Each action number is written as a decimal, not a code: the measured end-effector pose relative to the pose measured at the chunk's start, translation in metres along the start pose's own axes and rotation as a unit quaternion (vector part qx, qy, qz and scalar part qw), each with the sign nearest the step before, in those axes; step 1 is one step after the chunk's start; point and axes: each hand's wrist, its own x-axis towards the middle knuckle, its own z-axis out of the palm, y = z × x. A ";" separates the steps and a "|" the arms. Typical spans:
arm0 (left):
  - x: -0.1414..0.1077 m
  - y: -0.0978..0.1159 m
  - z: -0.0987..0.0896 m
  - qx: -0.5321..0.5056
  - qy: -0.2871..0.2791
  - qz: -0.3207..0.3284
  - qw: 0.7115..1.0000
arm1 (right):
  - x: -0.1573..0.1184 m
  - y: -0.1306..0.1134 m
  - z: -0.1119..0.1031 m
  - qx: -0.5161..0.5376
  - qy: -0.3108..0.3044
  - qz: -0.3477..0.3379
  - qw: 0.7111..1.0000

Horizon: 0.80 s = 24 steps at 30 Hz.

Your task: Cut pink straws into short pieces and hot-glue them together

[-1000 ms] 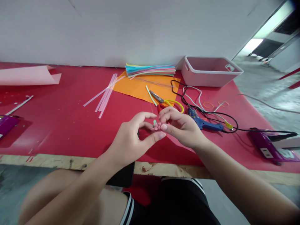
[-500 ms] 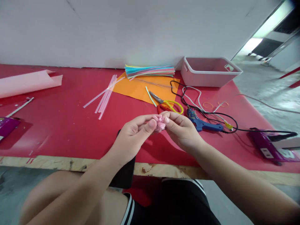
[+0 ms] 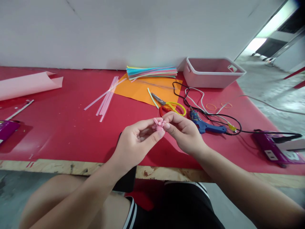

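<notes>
Projecting past the plywood table edge, a flat black object lies nearest the body, partly covered by the left forearm; its identity cannot be told. Just beyond the edge, the pink flower-shaped chenille piece is held in the air above the red table cover, between both hands; the left hand is half curled, thumb below and fingers behind, supporting the piece from its side; the right hand is nearly closed, thumb and forefinger pinching the right margin — a two-sided grip that probably steadies the piece while leaving its loops exposed to view.

To the right, the blue glue gun lies on its side near the right hand, presumably for short reach; its black cord runs toward the purple power unit at the table's right. Beyond the fingertips, the scissors lie with blades pointing away to the left and yellow and red handles toward the person — an orientation that suits pick-up; a short pale-green stem lies beside the blades. Farther back, pink strips lie crossed at left; the bundled chenille stems rest along the orange sheet, near the wall; the pink bin stands at the right rear.
</notes>
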 end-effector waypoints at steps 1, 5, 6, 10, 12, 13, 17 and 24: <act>0.000 0.001 -0.001 0.000 -0.007 -0.005 1.000 | 0.000 0.000 -0.001 0.004 -0.012 -0.005 1.000; 0.001 0.004 -0.003 0.016 -0.031 -0.019 0.999 | 0.002 0.002 -0.004 0.023 -0.059 0.011 0.998; 0.001 0.005 -0.003 0.025 -0.031 -0.021 0.999 | 0.002 0.003 -0.004 0.023 -0.062 0.018 0.998; 0.002 0.006 -0.003 0.049 -0.017 -0.021 0.998 | 0.003 0.006 -0.004 0.053 -0.054 0.041 0.996; 0.002 0.006 -0.003 0.054 -0.008 -0.011 0.998 | 0.002 0.005 -0.003 0.072 -0.031 0.037 0.996; 0.001 0.006 -0.003 0.061 -0.006 -0.004 0.998 | 0.001 0.005 -0.003 0.076 -0.018 0.030 0.997; -0.002 0.003 -0.003 0.163 0.000 0.046 0.986 | 0.000 0.001 -0.002 0.041 0.007 0.003 0.999; -0.002 -0.001 -0.007 0.261 0.010 0.084 0.962 | -0.001 0.001 -0.003 -0.152 0.031 -0.111 0.982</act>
